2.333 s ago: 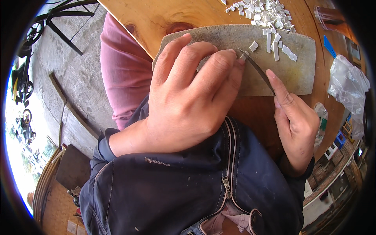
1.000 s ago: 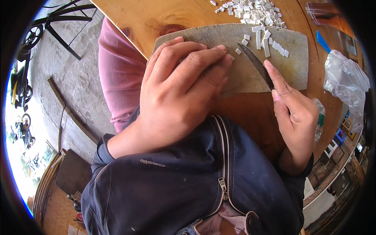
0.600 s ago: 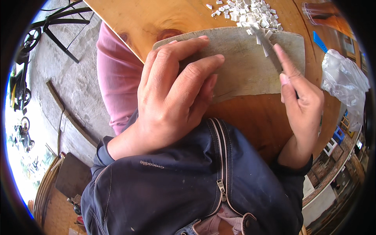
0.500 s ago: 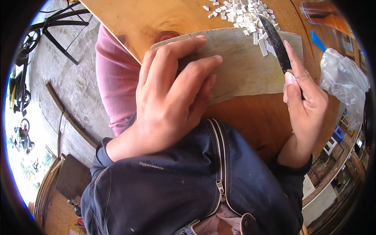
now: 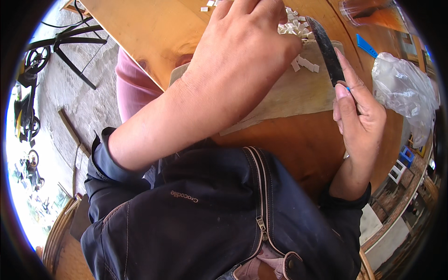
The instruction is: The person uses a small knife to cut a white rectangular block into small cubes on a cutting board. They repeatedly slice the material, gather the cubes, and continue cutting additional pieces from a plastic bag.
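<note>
A knife [image 5: 328, 52] with a dark, slightly curved blade points up and away, and my right hand [image 5: 357, 109] grips it with the index finger stretched along the blade's back. My left hand [image 5: 254, 39] reaches across to the far side of the board. Its fingers bend downward and are partly cut off by the top edge, so their tips are hidden. Beside it lies a pile of small white rectangular pieces [image 5: 296, 25], with a few longer strips [image 5: 305, 64] on the board. The thin, worn board [image 5: 284, 95] rests on the wooden table, partly covered by my left forearm.
Right of the knife lie a blue-handled tool [image 5: 366, 45] and a crumpled clear plastic bag [image 5: 403, 93]. A clear container of amber liquid [image 5: 373, 14] stands at the far right of the wooden table [image 5: 140, 28]. Concrete floor [image 5: 88, 112] and a black metal frame [image 5: 70, 35] are at left.
My left hand has moved from above the board's left part, up and right to the white pieces, its forearm now crossing the board. My right hand keeps the knife in nearly the same place.
</note>
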`<control>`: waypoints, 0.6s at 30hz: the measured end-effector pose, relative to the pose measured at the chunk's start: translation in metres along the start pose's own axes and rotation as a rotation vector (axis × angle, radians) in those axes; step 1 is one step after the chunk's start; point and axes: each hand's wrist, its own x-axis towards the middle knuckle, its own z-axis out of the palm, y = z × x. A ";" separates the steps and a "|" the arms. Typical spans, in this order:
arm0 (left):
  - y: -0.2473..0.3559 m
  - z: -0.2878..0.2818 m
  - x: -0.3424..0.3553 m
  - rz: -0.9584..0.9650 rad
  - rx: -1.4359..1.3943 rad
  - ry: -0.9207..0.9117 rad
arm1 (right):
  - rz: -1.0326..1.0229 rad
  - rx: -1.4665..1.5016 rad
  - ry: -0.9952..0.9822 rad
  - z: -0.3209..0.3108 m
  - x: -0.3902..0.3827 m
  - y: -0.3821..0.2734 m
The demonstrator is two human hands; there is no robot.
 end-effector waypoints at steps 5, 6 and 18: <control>-0.002 -0.001 0.007 0.008 -0.009 -0.082 | -0.001 -0.051 -0.002 0.000 0.000 0.000; -0.002 0.000 0.006 0.014 -0.019 -0.071 | -0.002 -0.022 -0.001 -0.001 0.000 -0.001; -0.008 0.006 0.012 0.178 -0.026 -0.092 | 0.018 0.010 -0.010 -0.002 0.002 -0.006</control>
